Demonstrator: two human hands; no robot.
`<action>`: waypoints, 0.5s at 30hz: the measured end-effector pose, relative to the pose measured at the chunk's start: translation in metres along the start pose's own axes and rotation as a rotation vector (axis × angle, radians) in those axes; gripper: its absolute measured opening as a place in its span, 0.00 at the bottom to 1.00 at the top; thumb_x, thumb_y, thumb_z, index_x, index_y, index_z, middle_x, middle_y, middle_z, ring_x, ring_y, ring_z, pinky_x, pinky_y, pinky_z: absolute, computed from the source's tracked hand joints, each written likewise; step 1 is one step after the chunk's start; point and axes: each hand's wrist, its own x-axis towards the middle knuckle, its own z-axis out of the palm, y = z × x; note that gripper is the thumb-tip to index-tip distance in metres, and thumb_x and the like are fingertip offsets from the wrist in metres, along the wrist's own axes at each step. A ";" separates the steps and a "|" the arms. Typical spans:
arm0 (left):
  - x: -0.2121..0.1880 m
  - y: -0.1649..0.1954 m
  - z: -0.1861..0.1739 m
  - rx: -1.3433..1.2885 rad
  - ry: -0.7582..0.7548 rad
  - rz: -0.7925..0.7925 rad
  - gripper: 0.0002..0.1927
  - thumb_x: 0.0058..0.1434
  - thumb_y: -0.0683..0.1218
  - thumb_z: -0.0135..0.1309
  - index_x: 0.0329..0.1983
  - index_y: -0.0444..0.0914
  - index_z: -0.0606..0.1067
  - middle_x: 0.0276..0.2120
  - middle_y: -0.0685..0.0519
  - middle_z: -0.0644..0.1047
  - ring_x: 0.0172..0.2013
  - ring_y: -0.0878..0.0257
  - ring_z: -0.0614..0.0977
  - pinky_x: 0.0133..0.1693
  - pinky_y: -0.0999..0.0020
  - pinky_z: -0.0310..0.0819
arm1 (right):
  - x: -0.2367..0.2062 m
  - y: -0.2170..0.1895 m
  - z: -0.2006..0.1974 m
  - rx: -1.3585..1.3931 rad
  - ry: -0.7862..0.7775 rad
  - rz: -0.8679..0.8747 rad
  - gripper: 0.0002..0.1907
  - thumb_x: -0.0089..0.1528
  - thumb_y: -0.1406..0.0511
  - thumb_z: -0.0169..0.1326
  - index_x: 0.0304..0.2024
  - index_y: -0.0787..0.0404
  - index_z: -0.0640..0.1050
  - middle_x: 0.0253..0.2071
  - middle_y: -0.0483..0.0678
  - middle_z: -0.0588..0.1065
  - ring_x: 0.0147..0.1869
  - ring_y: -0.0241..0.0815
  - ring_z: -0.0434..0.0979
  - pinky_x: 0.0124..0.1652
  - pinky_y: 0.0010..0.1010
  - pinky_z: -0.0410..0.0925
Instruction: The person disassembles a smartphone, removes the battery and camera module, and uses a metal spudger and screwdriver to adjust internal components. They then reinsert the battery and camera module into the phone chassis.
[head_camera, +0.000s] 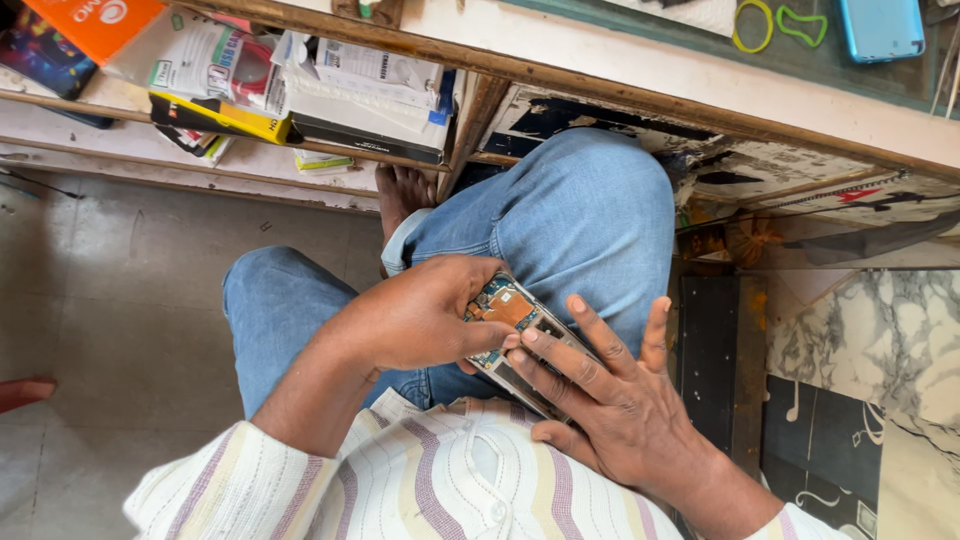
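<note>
Your hands (520, 370) hold an opened phone (515, 330) with a bare blue-green circuit board, coppery patch and metal frame. Your jeans (570, 210) are faded denim, your shirt (420, 480) ribbed striped cloth. At upper left, the wooden shelf (250, 160), worn and chipped, carries glossy cardboard boxes (370, 95).

Blue jeans (580, 215); cream shirt (440, 480), purple-tan stripes; orange-teal phone board (505, 305); orange box (95, 20).

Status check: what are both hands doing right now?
Left hand gripping opened phone, fingers on its top. Right hand cradling it underneath. Nothing blocking; blue-jeaned knee behind.
</note>
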 end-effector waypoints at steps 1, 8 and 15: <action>0.002 -0.001 -0.002 0.039 0.000 -0.013 0.11 0.54 0.44 0.63 0.37 0.35 0.77 0.28 0.51 0.82 0.26 0.67 0.83 0.26 0.70 0.81 | 0.001 0.000 0.001 0.003 0.005 0.003 0.33 0.68 0.39 0.34 0.70 0.41 0.68 0.73 0.37 0.60 0.82 0.46 0.43 0.70 0.61 0.15; 0.002 -0.004 -0.001 0.114 0.039 0.143 0.11 0.53 0.44 0.65 0.36 0.34 0.77 0.25 0.50 0.80 0.25 0.66 0.81 0.26 0.68 0.75 | 0.001 0.001 0.002 0.005 0.015 -0.002 0.33 0.68 0.39 0.34 0.70 0.40 0.67 0.74 0.36 0.58 0.82 0.44 0.43 0.70 0.62 0.15; 0.002 0.007 0.002 0.002 0.010 -0.002 0.09 0.53 0.42 0.63 0.35 0.34 0.77 0.25 0.53 0.81 0.23 0.69 0.83 0.23 0.72 0.80 | 0.001 0.002 -0.001 -0.004 0.033 -0.004 0.33 0.67 0.39 0.37 0.69 0.41 0.69 0.74 0.37 0.59 0.82 0.46 0.45 0.70 0.62 0.14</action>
